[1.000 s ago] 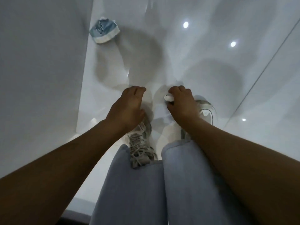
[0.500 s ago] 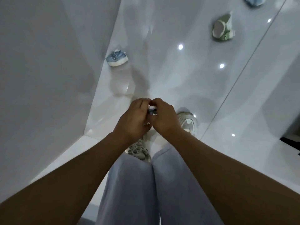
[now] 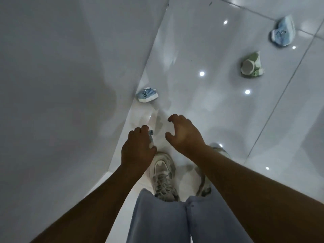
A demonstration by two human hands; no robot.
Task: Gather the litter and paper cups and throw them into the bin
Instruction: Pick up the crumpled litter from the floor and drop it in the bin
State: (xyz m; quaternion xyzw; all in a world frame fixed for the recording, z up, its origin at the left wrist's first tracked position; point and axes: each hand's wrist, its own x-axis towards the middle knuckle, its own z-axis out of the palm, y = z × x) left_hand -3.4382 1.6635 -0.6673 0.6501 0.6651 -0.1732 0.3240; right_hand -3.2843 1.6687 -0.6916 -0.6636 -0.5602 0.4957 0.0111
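Note:
My left hand grips a small piece of litter, mostly hidden by the fingers. My right hand hangs beside it with loosely curled fingers and holds nothing. A crushed blue paper cup lies on the floor by the wall, a little beyond my left hand. Farther off to the right lie a crushed green paper cup and another crushed blue paper cup. No bin is in view.
A white wall runs along the left. The glossy white tiled floor reflects ceiling lights. My two sneakers and grey trouser legs are below the hands.
The hands were together half a second ago; the litter passed from right to left hand, and the right hand drew away empty. The view rose, bringing the far cups into sight.

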